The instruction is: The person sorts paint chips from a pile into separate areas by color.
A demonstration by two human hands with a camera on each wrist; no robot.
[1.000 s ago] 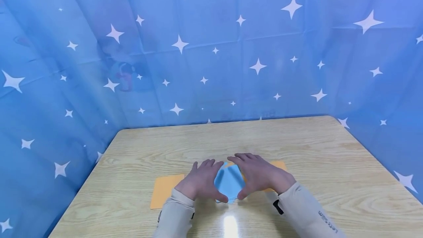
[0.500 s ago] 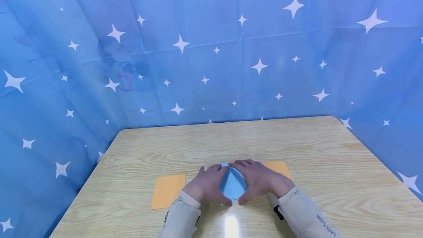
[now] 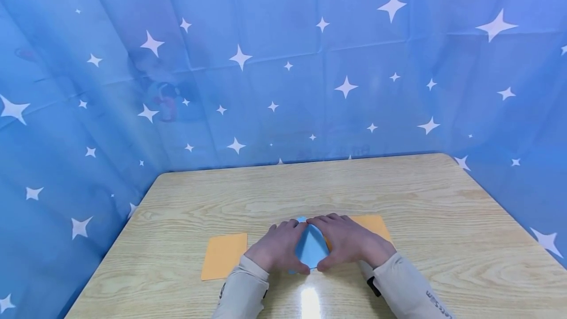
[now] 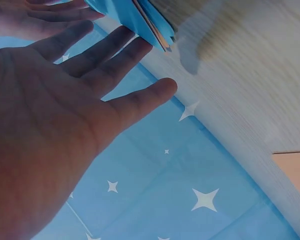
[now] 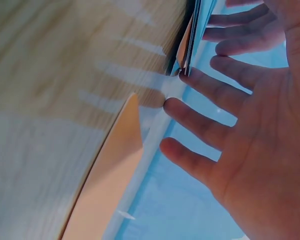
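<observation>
Between the two hands is a stack of blue and orange sheets (image 3: pixel 312 250), a blue one on top. Its layered edges show in the left wrist view as blue and orange sheets (image 4: pixel 127 15). The left hand (image 3: pixel 279 247) frames the stack's left side, thumb at the near edge and fingers toward the far edge. Opposite it, the right hand (image 3: pixel 347 241) frames the right side the same way. In the right wrist view the right hand (image 5: pixel 255 125) has its fingers extended, one fingertip touching the stack's edge. Both palms hide the stack's sides in the head view.
An orange sheet (image 3: pixel 224 256) lies flat on the wooden table (image 3: pixel 274 191) left of the hands. Another orange sheet (image 3: pixel 375 225) lies on the right, partly behind the right hand. A blue star-patterned curtain (image 3: pixel 283 87) hangs behind and beside the table.
Both hands have drawn closer together, the left moving right onto the stack's side, so less of the blue sheet shows. Over the last half second they have barely moved.
</observation>
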